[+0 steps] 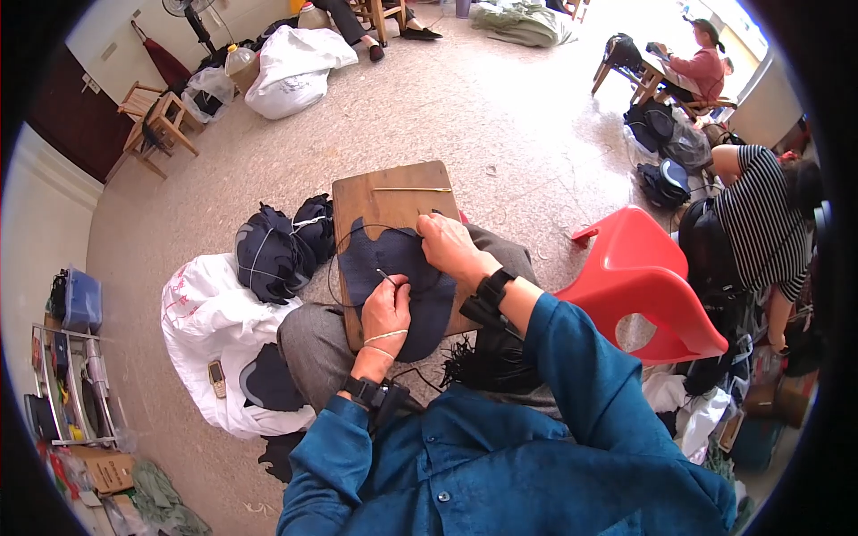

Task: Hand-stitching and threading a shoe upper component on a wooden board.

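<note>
Nearest me is the person's blue shirt (500, 464), its sleeves reaching forward over grey trousers (313, 344) to a wooden worktop (393, 183) at the knees. The left hand (386, 314) is closed on a thin needle-like tool (382, 275), its pale tip poking out past the thumb. Just ahead and to the right, the right hand (447, 243) is pinched narrow on a thin black cord (330, 272), which loops out beyond the worktop's left edge. Between and under both hands, a dark blue cloth piece (433, 308) lies on the worktop, its lower end hanging over the near edge. A long slim rod (411, 189) rests near the far edge (easy to miss against the wood). To the left, a tied dark bundle (268, 255) sits beside a white sack (201, 313), with a phone (217, 379) on the sack; to the right is a red plastic stool (630, 259). Past it, a co-worker in stripes (760, 214) bends over. Farther off are a wooden chair (161, 121), another white bag (295, 76) and a seated person in red (702, 71).
</note>
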